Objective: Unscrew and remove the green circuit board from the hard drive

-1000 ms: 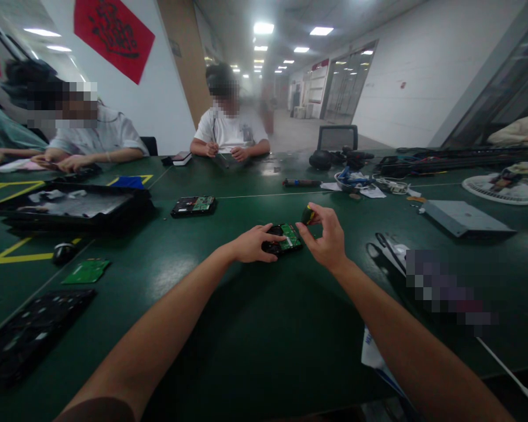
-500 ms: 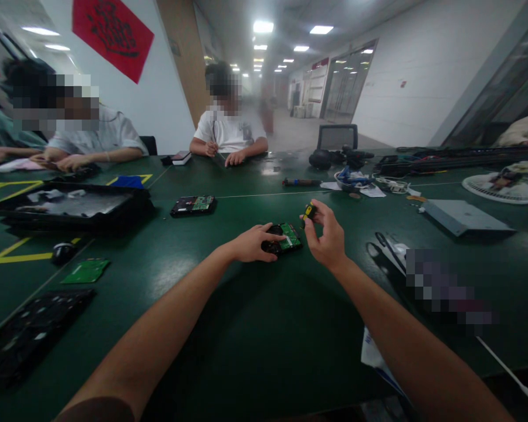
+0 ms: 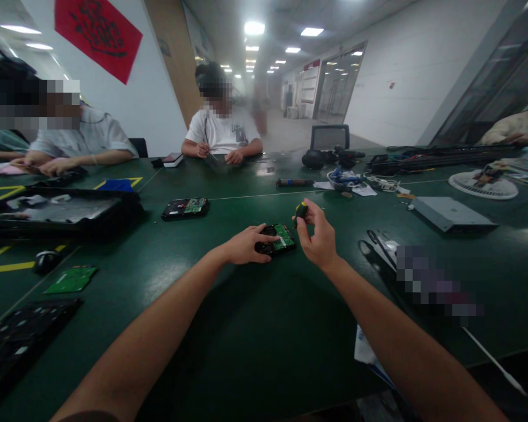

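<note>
A hard drive with a green circuit board (image 3: pixel 284 237) lies on the dark green table (image 3: pixel 264 328) in front of me. My left hand (image 3: pixel 247 244) rests on the drive's left part, its fingers spread over the black casing and reaching onto the board. Just right of the drive, my right hand (image 3: pixel 317 234) grips a small yellow and black screwdriver (image 3: pixel 300 212) between thumb and fingers, handle up. The tip of the tool is too small to make out. A second drive (image 3: pixel 185 208) lies farther back to the left.
On the left are a black tray (image 3: pixel 61 211), a mouse (image 3: pixel 47 261), a loose green board (image 3: pixel 71 279) and a black frame (image 3: pixel 22 340). A metal box (image 3: pixel 453 213) and a fan grille (image 3: pixel 483 185) lie right. Across the table sits a person (image 3: pixel 222 132).
The whole view has shifted slightly, moving things leftward. The screwdriver handle has turned in my right hand, showing less yellow. My left hand stays on the drive.
</note>
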{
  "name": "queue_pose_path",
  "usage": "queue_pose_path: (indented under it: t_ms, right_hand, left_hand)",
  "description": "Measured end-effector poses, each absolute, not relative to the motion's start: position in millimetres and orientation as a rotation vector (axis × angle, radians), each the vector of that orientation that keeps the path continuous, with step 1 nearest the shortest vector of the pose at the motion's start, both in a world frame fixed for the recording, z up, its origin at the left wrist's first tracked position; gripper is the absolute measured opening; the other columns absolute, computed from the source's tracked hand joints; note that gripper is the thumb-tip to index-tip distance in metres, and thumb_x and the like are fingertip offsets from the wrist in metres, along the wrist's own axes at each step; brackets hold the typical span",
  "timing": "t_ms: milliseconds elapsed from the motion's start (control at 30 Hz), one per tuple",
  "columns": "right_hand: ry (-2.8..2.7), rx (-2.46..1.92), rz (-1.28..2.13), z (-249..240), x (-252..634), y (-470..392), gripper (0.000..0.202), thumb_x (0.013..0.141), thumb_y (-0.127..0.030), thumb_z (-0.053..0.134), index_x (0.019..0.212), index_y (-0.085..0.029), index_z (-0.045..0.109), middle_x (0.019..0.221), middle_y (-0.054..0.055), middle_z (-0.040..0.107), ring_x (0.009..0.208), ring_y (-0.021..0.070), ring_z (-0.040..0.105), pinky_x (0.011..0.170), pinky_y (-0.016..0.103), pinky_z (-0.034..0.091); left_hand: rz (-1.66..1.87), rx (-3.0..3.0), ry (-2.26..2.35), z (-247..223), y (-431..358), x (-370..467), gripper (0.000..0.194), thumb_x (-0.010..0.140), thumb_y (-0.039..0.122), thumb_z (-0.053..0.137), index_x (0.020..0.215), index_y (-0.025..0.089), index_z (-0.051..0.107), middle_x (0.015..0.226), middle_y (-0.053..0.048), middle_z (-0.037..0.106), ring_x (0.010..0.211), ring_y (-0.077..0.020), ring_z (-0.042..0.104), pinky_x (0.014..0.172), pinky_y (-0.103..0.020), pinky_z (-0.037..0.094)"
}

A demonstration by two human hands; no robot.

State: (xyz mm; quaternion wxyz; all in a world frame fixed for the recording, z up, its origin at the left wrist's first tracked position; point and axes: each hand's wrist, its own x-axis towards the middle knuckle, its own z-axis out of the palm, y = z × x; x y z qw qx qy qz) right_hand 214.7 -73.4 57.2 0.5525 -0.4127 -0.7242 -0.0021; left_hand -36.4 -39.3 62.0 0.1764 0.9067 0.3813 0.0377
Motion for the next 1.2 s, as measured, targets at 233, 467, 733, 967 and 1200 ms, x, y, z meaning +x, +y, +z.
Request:
queue_pose_path:
  t_ms: [233,467,733,967,1200]
  right_hand:
    - [-1.743,-0.970,-0.083,61.1,215.6,-75.9,0.052,0.096,-0.029,0.061,0.145,-0.031,0.045,0.123,0.009,0.064,0.096,0.0233,0.068,0.088,0.047,0.063]
    - [-1.708,-0.957,-0.114,62.0,214.8,-76.0,0.052,0.095,-0.027,0.063,0.144,-0.027,0.047,0.122,0.010,0.063,0.094,0.0224,0.067,0.082,0.043,0.063]
    - [-1.744,-0.969,-0.088,62.3,214.8,-76.3,0.053,0.098,-0.027,0.056,0.149,-0.029,0.042,0.126,0.011,0.064,0.097,0.0238,0.069,0.090,0.048,0.062]
    - [-1.719,-0.964,-0.140,60.4,216.2,-75.1,0.053,0.094,-0.029,0.064,0.144,-0.029,0.047,0.123,0.011,0.063,0.093,0.0238,0.068,0.084,0.047,0.064]
    - [-1.710,-0.961,-0.129,60.9,215.7,-75.6,0.055,0.096,-0.026,0.060,0.148,-0.030,0.043,0.128,0.011,0.062,0.096,0.0240,0.069,0.086,0.048,0.064]
  left_hand:
    - [0.097,2.556,1.069,60.5,-38.0,-36.8,0.076,0.084,0.056,0.073,0.153,0.039,0.046,0.172,-0.008,0.017,0.154,-0.0388,0.025,0.119,-0.052,0.029]
    - [0.095,2.555,1.077,63.0,-40.1,-36.7,0.075,0.084,0.056,0.072,0.152,0.039,0.047,0.172,-0.007,0.016,0.153,-0.0389,0.027,0.120,-0.050,0.028]
    - [0.109,2.552,1.074,64.8,-41.8,-36.3,0.074,0.084,0.054,0.073,0.152,0.040,0.047,0.172,-0.007,0.019,0.154,-0.0389,0.025,0.119,-0.051,0.030]
    - [0.102,2.559,1.068,65.1,-41.2,-37.2,0.075,0.084,0.056,0.072,0.152,0.041,0.046,0.172,-0.007,0.018,0.154,-0.0390,0.025,0.119,-0.052,0.029]
    - [0.104,2.553,1.061,61.7,-38.8,-38.6,0.075,0.084,0.055,0.071,0.153,0.041,0.045,0.172,-0.007,0.017,0.154,-0.0402,0.023,0.120,-0.053,0.028]
